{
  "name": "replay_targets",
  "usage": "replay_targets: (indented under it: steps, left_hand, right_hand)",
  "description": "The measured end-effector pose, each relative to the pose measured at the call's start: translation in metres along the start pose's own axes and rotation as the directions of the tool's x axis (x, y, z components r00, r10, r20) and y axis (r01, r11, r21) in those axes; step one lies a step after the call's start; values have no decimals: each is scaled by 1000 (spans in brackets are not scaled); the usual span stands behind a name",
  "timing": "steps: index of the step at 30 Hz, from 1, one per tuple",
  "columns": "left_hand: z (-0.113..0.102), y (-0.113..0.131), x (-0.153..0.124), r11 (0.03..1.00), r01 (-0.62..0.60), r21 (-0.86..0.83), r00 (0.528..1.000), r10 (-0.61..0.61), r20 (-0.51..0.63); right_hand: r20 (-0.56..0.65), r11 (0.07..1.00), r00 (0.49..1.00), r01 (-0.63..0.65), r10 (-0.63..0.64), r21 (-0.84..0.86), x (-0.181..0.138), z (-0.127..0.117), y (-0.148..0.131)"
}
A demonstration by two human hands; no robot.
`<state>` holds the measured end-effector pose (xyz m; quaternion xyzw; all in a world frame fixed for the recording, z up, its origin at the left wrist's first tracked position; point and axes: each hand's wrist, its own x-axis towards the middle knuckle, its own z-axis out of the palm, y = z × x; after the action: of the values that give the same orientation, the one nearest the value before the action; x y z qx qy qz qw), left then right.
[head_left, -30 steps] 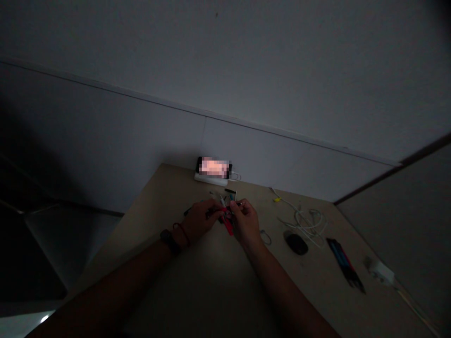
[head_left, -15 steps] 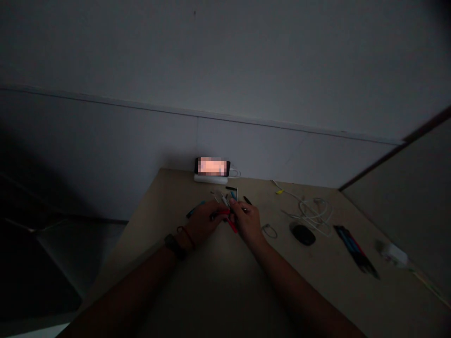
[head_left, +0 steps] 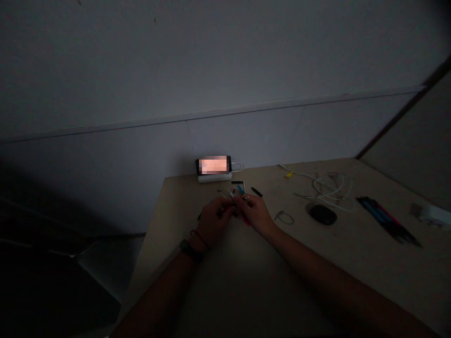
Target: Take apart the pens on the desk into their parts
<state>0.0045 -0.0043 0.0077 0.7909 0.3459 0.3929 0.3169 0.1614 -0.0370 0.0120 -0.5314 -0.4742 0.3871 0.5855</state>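
Close together over the wooden desk (head_left: 225, 281), my left hand (head_left: 213, 218) and my right hand (head_left: 255, 212) are both closed, their fingertips meeting. A small white pointed piece (head_left: 231, 193) sticks out at my right fingertips. My left fingers curl round something dark and red, mostly hidden. Beneath my right hand shows a red piece (head_left: 247, 222). Just beyond the hands lie a black pen-like piece (head_left: 257, 191), a short black piece (head_left: 237, 182), a thin white stick (head_left: 244, 187) and a blue piece (head_left: 241, 189). Dim light blurs the fine detail.
A lit phone (head_left: 213, 165) leans at the wall on a white block (head_left: 214, 178). To the right are a small cable loop (head_left: 284, 217), a black mouse (head_left: 322, 214), a coiled white cable (head_left: 331, 188), a bundle of pens (head_left: 385, 219) and a white plug (head_left: 437, 216).
The camera view has tilted and shifted. My hands stay together, but the left fingers now cover more of the red thing, and less of the white piece shows.
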Motion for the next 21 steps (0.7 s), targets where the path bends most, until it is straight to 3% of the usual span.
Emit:
replay_targets:
  steps: [7,10,17,21]
  left_hand:
    - [-1,-3,2,999,37,7,997,-36,-61]
    - [-1,-4,1,999,38,0,997,-38,-66]
    - [0,-4,1,999,51,-8,997,-51,-55]
    - [-1,-3,2,997,64,-31,997,-66,-46]
  right_hand:
    - [55,945,998,-43,27,323,1,2,-1]
    - [67,938,996,-84,65,336,1,2,-1]
    - [-56,956,993,-88,107,280,2,3,2]
    - [-29,916,989,-120,142,384,1,4,-2]
